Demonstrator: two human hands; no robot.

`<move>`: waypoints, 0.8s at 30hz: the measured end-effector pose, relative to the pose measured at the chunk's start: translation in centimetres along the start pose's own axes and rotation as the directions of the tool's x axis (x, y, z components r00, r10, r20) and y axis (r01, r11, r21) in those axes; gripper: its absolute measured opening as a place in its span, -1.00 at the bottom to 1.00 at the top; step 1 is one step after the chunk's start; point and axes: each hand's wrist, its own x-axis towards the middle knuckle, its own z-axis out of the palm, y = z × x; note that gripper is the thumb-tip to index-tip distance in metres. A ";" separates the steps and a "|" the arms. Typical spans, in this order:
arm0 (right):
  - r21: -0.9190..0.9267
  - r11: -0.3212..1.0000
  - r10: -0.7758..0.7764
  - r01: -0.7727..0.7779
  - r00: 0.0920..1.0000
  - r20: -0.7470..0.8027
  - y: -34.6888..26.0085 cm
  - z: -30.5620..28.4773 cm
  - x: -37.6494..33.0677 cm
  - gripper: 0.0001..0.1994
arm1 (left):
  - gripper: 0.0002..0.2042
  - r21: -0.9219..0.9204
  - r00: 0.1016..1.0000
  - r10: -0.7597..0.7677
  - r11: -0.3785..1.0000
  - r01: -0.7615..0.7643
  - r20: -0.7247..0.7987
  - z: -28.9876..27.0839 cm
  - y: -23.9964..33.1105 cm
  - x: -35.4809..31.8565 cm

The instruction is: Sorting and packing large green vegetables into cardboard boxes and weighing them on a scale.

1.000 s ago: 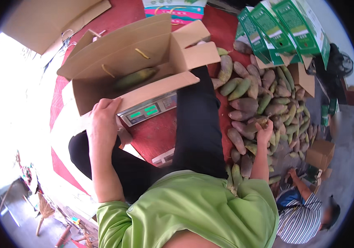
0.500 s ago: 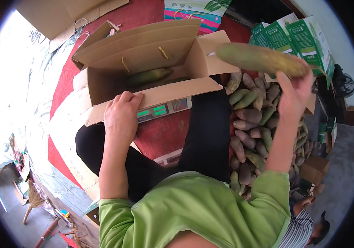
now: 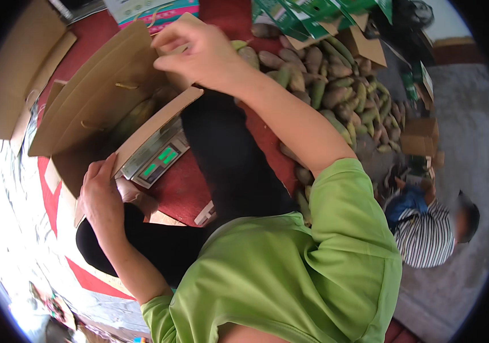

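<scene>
A cardboard carton (image 3: 93, 74) stands open in front of me on a weighing scale (image 3: 148, 171) with a lit green display. Inside lie long green radishes (image 3: 137, 117), dim and partly hidden by the carton's wall. My left hand (image 3: 101, 194) grips the near flap (image 3: 156, 123) at its left end, thumb and fingers round the edge. Over the carton's right end hovers my right hand (image 3: 201, 54), slightly blurred, with bent fingers apart and nothing visible in them.
A large heap of radishes (image 3: 336, 86) covers the floor to the right. Green printed boxes (image 3: 307, 17) stand behind it, with a small brown carton (image 3: 418, 137) farther right. A person in a striped shirt (image 3: 427, 234) is at the lower right. Another cardboard box (image 3: 21, 63) is at the far left.
My right hand has swung left from the heap to the carton, and the radish it held is out of it. My view has turned right; the left hand stays on the flap.
</scene>
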 end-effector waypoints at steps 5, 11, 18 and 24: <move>-0.159 0.922 0.318 -0.354 0.923 -0.216 4.6 -10.6 -9.8 -0.79 | -0.63 -0.026 0.997 0.075 0.997 -0.075 -0.003 0.3 0.0 0.2; -0.456 0.520 0.572 -0.723 0.690 -0.443 14.3 -16.3 -32.5 -0.91 | -0.73 -0.037 0.986 0.166 0.985 -0.167 -0.017 0.8 -0.4 0.7; -0.555 0.083 0.876 -0.828 0.326 -0.356 21.6 -15.5 -55.6 -0.93 | -0.75 0.002 0.990 0.138 0.990 -0.138 0.024 1.0 -1.3 0.9; -0.475 -0.003 0.807 -0.880 0.279 -0.521 18.5 -15.6 -54.1 -0.80 | -0.71 0.013 0.979 0.200 0.980 -0.200 0.031 0.9 -2.3 1.5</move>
